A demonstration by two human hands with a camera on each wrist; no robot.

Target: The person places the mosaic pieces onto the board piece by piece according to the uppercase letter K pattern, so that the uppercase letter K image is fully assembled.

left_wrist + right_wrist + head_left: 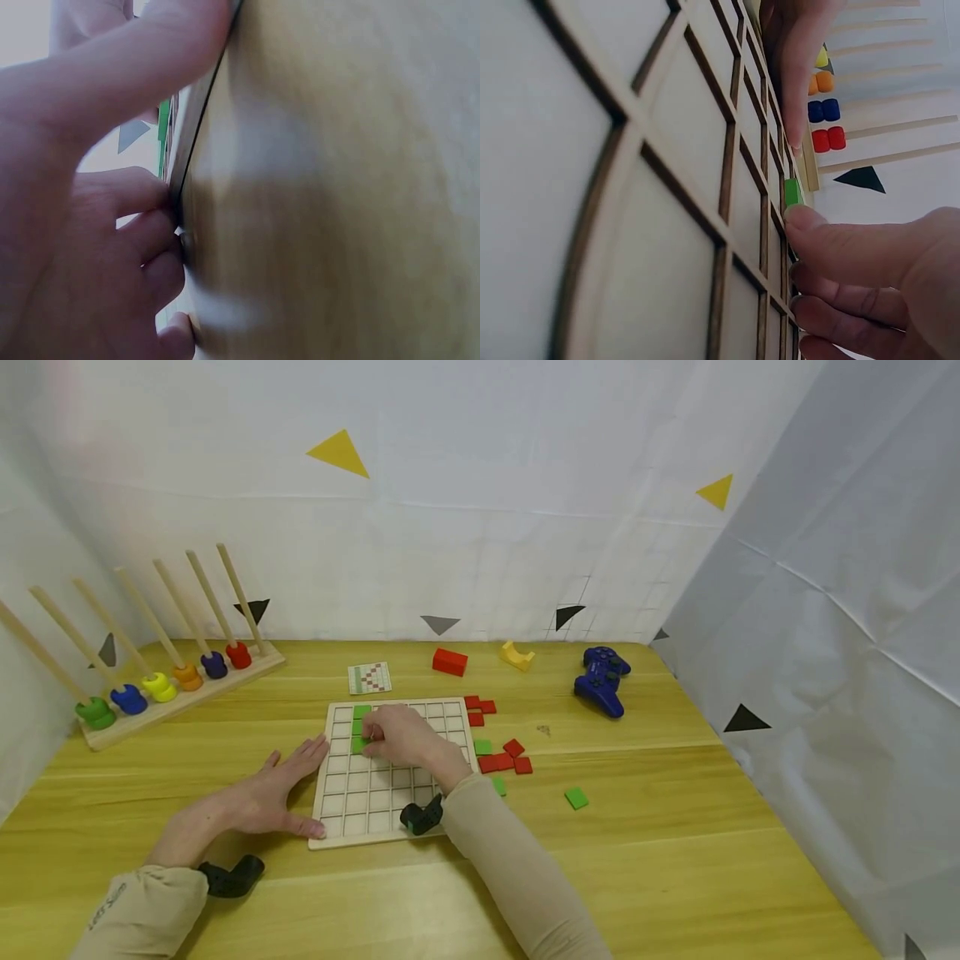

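Note:
A wooden grid board (378, 799) lies flat on the table, with several green tiles (362, 712) in a line down its second column. Over that column my right hand (405, 737) bends its fingers, the thumb and fingertips at the lowest green tile (359, 746). In the right wrist view the thumb meets the edge of this green tile (792, 192); the index fingertip's contact is hidden. My left hand (258, 795) spreads along the board's left edge, thumb near the front corner and fingertips farther up. From the left wrist, its fingers (146, 232) touch the board's side.
Right of the board lie loose red tiles (504, 762) and green tiles (577, 798). Behind it are a pattern card (370, 678), a red block (450, 662), a yellow arch block (517, 656) and a blue game controller (602, 681). A pegged ring stand (183, 697) occupies the back left.

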